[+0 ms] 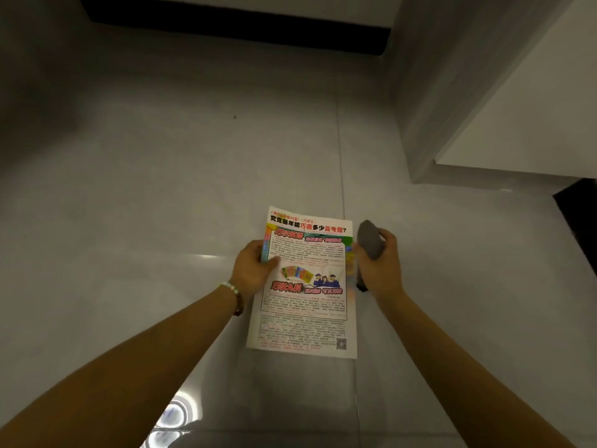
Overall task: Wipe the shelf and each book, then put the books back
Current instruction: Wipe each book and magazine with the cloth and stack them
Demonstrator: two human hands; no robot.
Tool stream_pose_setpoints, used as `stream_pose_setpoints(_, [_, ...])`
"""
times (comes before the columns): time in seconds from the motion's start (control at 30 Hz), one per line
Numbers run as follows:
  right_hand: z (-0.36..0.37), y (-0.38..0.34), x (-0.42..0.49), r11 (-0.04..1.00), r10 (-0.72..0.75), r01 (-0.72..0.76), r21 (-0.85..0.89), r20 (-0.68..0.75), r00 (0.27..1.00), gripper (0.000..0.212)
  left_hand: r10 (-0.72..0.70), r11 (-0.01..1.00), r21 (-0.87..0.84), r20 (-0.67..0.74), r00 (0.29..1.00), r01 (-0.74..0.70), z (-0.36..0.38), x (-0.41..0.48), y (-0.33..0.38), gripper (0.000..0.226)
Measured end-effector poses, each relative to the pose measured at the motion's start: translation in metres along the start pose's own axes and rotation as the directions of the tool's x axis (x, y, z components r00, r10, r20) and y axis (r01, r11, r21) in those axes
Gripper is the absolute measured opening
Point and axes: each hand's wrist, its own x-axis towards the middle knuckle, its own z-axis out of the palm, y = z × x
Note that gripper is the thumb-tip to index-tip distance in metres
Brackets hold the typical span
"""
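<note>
Both of your arms reach out over a glossy grey tiled floor [129,221], and between your hands you hold a thin book [303,286] up in the air, its printed cover facing you with bold red and black headline characters along the top edge and a QR code near the lower right corner. Your left hand [253,266] grips the book's left edge, thumb pressed on the cover and fingers curled behind it. A beaded bracelet [234,297] circles that wrist. Your right hand [379,263] sits at the book's right edge, its fingers clenched around a dark grey cloth [370,239] that bulges out above your thumb; a bit of the cloth also hangs below the hand, and you cannot tell whether that hand is pinching the book too or only resting against it. To your right stands a white cabinet panel [517,108]. A round ceiling light's reflection [172,415] shows on the tiles near your left forearm.
</note>
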Motion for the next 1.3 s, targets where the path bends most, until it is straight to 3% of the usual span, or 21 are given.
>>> stream_pose_setpoints(0.07, [0.014, 0.006, -0.005, 0.975, -0.136, 0.152, -0.164, 0.101, 0.986, 0.060, 0.143, 0.963, 0.230, 0.016, 0.990, -0.143, -0.006, 0.000, -0.009, 0.057])
stream_pose_setpoints(0.1, [0.021, 0.011, -0.007, 0.905, -0.220, 0.272, -0.328, 0.186, 0.958, 0.061, 0.231, 0.880, 0.414, 0.054, 0.971, -0.232, -0.011, 0.000, -0.014, 0.075])
stream_pose_setpoints(0.13, [0.026, 0.020, -0.008, 0.779, -0.297, 0.408, -0.476, 0.293, 0.909, 0.062, 0.285, 0.760, 0.574, 0.126, 0.950, -0.305, -0.016, -0.001, -0.022, 0.094])
stream_pose_setpoints(0.2, [0.032, 0.037, -0.003, 0.526, -0.391, 0.607, -0.596, 0.465, 0.794, 0.063, 0.297, 0.543, 0.736, 0.281, 0.913, -0.403, -0.024, -0.003, -0.040, 0.119])
stream_pose_setpoints(0.23, [0.034, 0.043, 0.003, 0.484, -0.404, 0.632, -0.606, 0.486, 0.775, 0.062, 0.292, 0.486, 0.761, 0.322, 0.901, -0.430, -0.027, -0.004, -0.046, 0.119])
stream_pose_setpoints(0.3, [0.037, 0.046, 0.015, 0.506, -0.381, 0.559, -0.657, 0.411, 0.828, 0.061, 0.296, 0.454, 0.776, 0.332, 0.896, -0.438, -0.030, -0.002, -0.056, 0.116])
stream_pose_setpoints(0.37, [0.045, 0.039, 0.028, 0.637, -0.265, 0.331, -0.696, 0.205, 0.942, 0.059, 0.290, 0.448, 0.784, 0.329, 0.899, -0.431, -0.031, 0.000, -0.057, 0.114])
stream_pose_setpoints(0.43, [0.062, 0.026, 0.033, 0.720, -0.172, 0.162, -0.675, 0.052, 0.984, 0.056, 0.298, 0.428, 0.794, 0.327, 0.897, -0.431, -0.030, 0.000, -0.058, 0.112])
stream_pose_setpoints(0.5, [0.089, 0.015, 0.024, 0.680, -0.314, 0.347, -0.646, 0.171, 0.934, 0.053, 0.301, 0.434, 0.793, 0.319, 0.899, -0.427, -0.029, -0.001, -0.058, 0.111])
stream_pose_setpoints(0.57, [0.112, 0.011, 0.012, 0.582, -0.442, 0.613, -0.534, 0.426, 0.790, 0.051, 0.304, 0.462, 0.780, 0.309, 0.901, -0.423, -0.029, -0.001, -0.057, 0.111])
stream_pose_setpoints(0.63, [0.117, 0.010, 0.015, 0.507, -0.438, 0.737, -0.447, 0.603, 0.667, 0.051, 0.306, 0.463, 0.782, 0.302, 0.903, -0.418, -0.029, -0.002, -0.056, 0.110])
stream_pose_setpoints(0.67, [0.117, 0.011, 0.025, 0.499, -0.431, 0.750, -0.433, 0.627, 0.649, 0.051, 0.307, 0.462, 0.781, 0.303, 0.902, -0.420, -0.029, -0.002, -0.056, 0.110])
stream_pose_setpoints(0.8, [0.117, -0.001, 0.049, 0.632, -0.301, 0.495, -0.597, 0.400, 0.866, 0.052, 0.308, 0.483, 0.772, 0.292, 0.905, -0.414, -0.030, -0.002, -0.056, 0.110])
stream_pose_setpoints(0.83, [0.122, -0.005, 0.046, 0.609, -0.316, 0.527, -0.593, 0.429, 0.846, 0.052, 0.307, 0.490, 0.770, 0.287, 0.907, -0.410, -0.030, -0.002, -0.055, 0.110])
stream_pose_setpoints(0.93, [0.131, -0.010, 0.032, 0.488, -0.373, 0.757, -0.433, 0.681, 0.630, 0.052, 0.308, 0.503, 0.765, 0.278, 0.910, -0.403, -0.030, -0.002, -0.054, 0.113])
stream_pose_setpoints(0.97, [0.129, -0.011, 0.034, 0.488, -0.378, 0.764, -0.422, 0.687, 0.621, 0.051, 0.308, 0.504, 0.764, 0.277, 0.910, -0.403, -0.030, -0.002, -0.053, 0.114])
stream_pose_setpoints(1.03, [0.119, -0.009, 0.040, 0.546, -0.403, 0.679, -0.491, 0.556, 0.727, 0.053, 0.298, 0.511, 0.759, 0.284, 0.911, -0.403, -0.030, -0.002, -0.054, 0.114])
stream_pose_setpoints(1.13, [0.088, 0.006, 0.046, 0.706, -0.258, 0.307, -0.639, 0.172, 0.951, 0.058, 0.294, 0.497, 0.764, 0.298, 0.908, -0.412, -0.030, -0.001, -0.057, 0.113])
stream_pose_setpoints(1.2, [0.074, 0.014, 0.037, 0.751, -0.209, 0.184, -0.634, 0.036, 0.977, 0.057, 0.301, 0.464, 0.777, 0.312, 0.901, -0.425, -0.031, 0.000, -0.057, 0.110])
stream_pose_setpoints(1.23, [0.075, 0.018, 0.026, 0.735, -0.262, 0.244, -0.632, 0.066, 0.963, 0.058, 0.302, 0.459, 0.779, 0.316, 0.900, -0.427, -0.031, 0.000, -0.057, 0.110])
stream_pose_setpoints(1.3, [0.088, 0.024, -0.002, 0.621, -0.427, 0.507, -0.597, 0.285, 0.858, 0.063, 0.300, 0.465, 0.779, 0.307, 0.903, -0.420, -0.031, 0.001, -0.058, 0.112])
